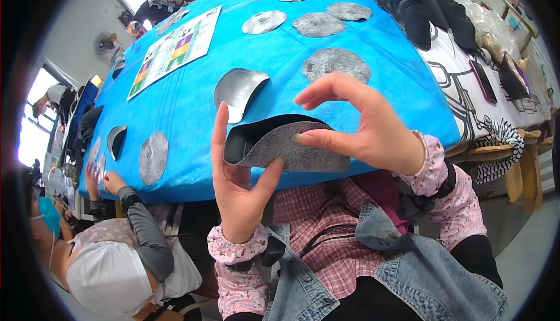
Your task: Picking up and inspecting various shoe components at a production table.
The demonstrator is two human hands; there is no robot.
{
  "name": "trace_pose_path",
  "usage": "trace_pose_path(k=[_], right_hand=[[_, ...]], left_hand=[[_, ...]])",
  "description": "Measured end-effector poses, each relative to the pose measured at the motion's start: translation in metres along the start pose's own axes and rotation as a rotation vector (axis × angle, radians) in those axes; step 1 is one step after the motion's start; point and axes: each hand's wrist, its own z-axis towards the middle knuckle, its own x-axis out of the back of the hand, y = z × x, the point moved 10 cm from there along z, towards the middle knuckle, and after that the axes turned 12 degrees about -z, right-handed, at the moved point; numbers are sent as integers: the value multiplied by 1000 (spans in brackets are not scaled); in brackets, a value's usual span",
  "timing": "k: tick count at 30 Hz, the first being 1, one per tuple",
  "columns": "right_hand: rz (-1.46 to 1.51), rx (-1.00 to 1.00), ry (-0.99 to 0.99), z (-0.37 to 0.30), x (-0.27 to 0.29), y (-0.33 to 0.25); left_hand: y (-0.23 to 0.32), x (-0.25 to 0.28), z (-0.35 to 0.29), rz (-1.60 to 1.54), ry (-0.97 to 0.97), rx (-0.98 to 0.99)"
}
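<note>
Now pinching curled grey-black felt disc (318, 153) in left hand (240, 195), over near edge of blue-covered desk (195, 149); thumbing grey face with right hand (379, 130), grip otherwise spread, apparently to steady bend.

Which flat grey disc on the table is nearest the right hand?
The grey disc just beyond the right hand, which overlaps its near edge in view; the others lie farther off.

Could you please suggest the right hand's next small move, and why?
With the right hand, I'd probably lower the raised fingers behind the bent grey-and-black piece: the thumb touches its front, while those fingers stand clear.
</note>
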Motion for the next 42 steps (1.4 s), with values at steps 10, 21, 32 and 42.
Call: trace_pose_path(k=[10,21,32,42], right_hand=[[30,-4,28,-2,0,5],[-217,131,127,-8,21,7],[-522,136,259,-30,59,-4],[-358,41,258,-31,63,16]], left_hand=[[-1,-2,-1,3,-23,26],[-15,-10,9,81,-356,73],[-60,119,87,1196,-43,-54],[-89,103,72,369,93,487]])
